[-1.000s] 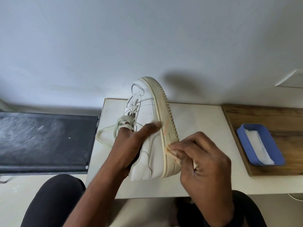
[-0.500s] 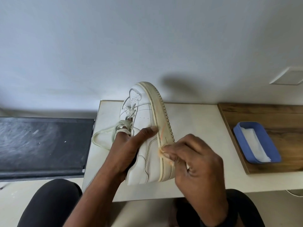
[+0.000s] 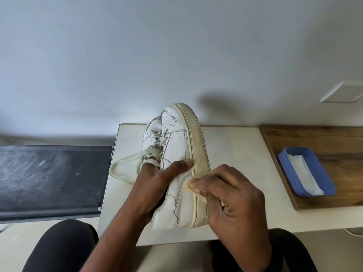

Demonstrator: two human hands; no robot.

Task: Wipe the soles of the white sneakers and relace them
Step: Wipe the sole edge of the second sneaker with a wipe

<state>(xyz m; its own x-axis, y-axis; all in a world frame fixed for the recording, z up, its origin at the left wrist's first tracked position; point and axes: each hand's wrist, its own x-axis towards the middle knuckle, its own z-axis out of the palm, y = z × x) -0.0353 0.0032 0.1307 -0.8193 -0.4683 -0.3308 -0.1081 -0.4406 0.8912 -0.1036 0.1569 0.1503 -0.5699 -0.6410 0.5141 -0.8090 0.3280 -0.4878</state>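
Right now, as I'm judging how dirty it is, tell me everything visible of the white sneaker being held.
The white sneaker looks like stitched leather with a perforated toe, turned on its side, toe pointing away, over the pale table. Its midsole is yellowed, with a faint orange streak and a toothed tread edge. Laces hang loose. The left hand grips its upper; the right hand pinches a small wipe against the midsole.

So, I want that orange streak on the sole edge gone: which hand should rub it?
Right. The right hand pinches the wipe against the sneaker near the streak; the left hand grips its upper.
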